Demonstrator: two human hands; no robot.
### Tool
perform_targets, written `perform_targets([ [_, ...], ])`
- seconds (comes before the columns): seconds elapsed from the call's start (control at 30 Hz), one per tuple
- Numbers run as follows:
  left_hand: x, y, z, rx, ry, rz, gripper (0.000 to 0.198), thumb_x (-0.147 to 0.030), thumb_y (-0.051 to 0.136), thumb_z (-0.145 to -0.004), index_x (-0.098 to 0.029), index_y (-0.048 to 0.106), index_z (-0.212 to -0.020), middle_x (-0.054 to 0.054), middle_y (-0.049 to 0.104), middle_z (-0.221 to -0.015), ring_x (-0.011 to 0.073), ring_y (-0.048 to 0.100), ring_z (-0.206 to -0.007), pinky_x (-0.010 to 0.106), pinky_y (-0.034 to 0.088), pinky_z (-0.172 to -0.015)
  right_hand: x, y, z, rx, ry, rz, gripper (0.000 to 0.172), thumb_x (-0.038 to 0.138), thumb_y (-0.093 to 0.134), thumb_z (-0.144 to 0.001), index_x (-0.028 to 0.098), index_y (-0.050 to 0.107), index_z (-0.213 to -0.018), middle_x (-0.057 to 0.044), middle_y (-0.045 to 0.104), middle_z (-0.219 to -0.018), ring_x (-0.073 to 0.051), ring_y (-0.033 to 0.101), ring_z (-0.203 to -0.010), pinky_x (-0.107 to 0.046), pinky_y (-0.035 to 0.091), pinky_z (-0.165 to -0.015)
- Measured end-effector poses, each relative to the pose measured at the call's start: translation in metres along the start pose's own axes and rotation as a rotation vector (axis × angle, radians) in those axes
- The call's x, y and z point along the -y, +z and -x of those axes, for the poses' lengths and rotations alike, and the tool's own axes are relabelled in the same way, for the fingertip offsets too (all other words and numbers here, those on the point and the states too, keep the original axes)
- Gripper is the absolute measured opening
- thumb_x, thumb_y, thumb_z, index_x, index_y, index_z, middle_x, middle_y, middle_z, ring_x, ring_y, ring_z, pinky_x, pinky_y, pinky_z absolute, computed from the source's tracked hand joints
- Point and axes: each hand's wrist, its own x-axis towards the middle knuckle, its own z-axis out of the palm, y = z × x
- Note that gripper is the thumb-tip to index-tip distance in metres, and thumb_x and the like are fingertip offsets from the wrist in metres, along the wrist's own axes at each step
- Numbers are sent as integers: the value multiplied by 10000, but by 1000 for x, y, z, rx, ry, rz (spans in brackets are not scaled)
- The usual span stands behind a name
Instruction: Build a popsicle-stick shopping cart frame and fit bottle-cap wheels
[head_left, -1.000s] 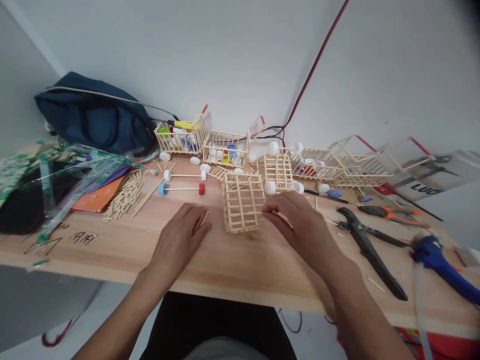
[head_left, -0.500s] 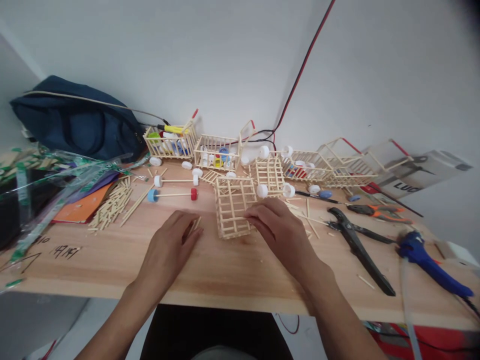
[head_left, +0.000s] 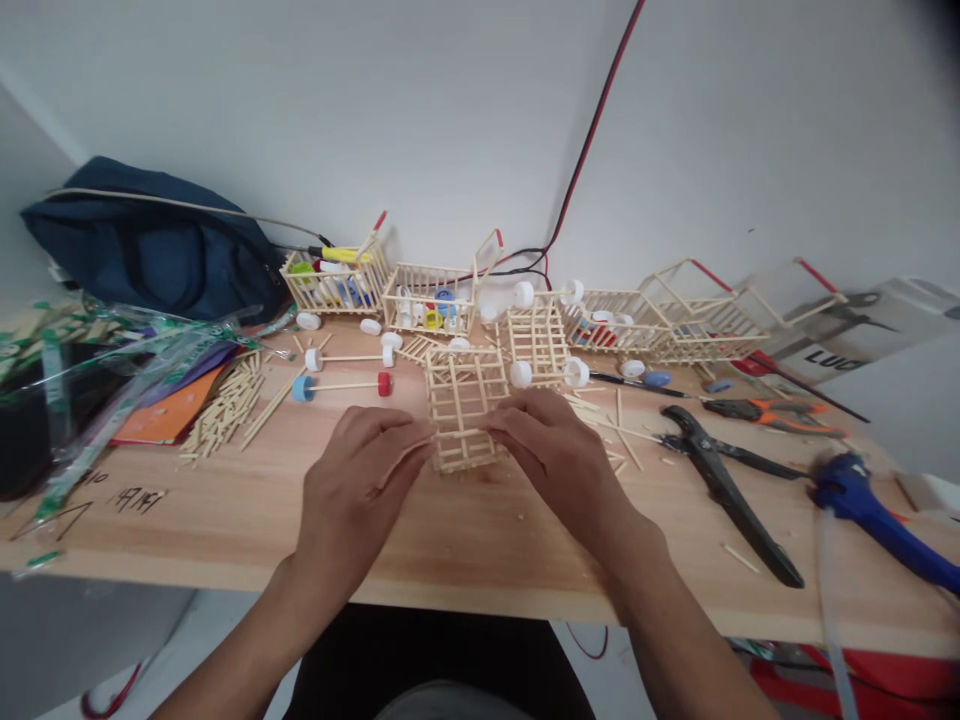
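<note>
Head view: wooden desk (head_left: 450,550) against pale wall (head_left: 420,120). Stick frame (head_left: 459,433) on desk, between 2 hands. Left hand (head_left: 364,470) at frame's left edge, fingers drawn close together; what they grip, if anything, hidden. Right hand (head_left: 559,450) at right edge, fingers likewise nearly together; cannot tell whether gripping. Behind left hand: 2 wheeled axles, 1 with white wheels (head_left: 349,359), 1 blue-and-red (head_left: 341,386). Wheeled lattice (head_left: 537,335) just behind frame, to right. Farther right: black-handled cutter (head_left: 739,510), orange-handled pliers (head_left: 799,413).
</note>
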Motion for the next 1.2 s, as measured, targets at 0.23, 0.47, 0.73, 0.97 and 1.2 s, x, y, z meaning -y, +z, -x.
perform_targets([
  [0.23,-6,15,-8,-4,72,18,136,-115,633,-838,-197,681,-934,22,647,-871,137,590,-836,271,503,-733,0,-1,0,-3,-14,-12,176,176,499,-940,230,659,-988,-49,637,-975,-188,568,-935,-324,472,-812],
  [0.47,-6,16,-9,-8,66,24,108,-109,628,-833,-183,674,-897,29,632,-858,141,575,-827,284,505,-734,-1,1,0,-18,18,-31,142,195,523,-932,201,663,-958,-55,636,-945,-179,579,-902,-302,471,-777],
  [0.73,-7,17,-9,-3,51,50,93,-108,614,-830,-178,660,-870,30,629,-860,145,575,-838,292,501,-748,-6,3,2,-60,26,-44,78,188,545,-919,191,622,-923,-55,637,-920,-180,585,-914,-310,465,-802],
  [0.97,-8,16,-10,6,37,42,105,-120,603,-842,-189,663,-893,30,636,-876,147,579,-854,297,510,-761,-7,2,3,-70,15,-40,95,194,538,-919,220,628,-901,-49,650,-906,-191,588,-908,-340,470,-795],
  [1.2,-9,17,-11,-5,61,48,133,-115,616,-840,-207,672,-918,23,657,-876,142,584,-846,288,518,-752,-7,1,3,-63,2,-53,112,184,530,-922,209,630,-879,-56,648,-903,-186,582,-890,-330,467,-776],
])
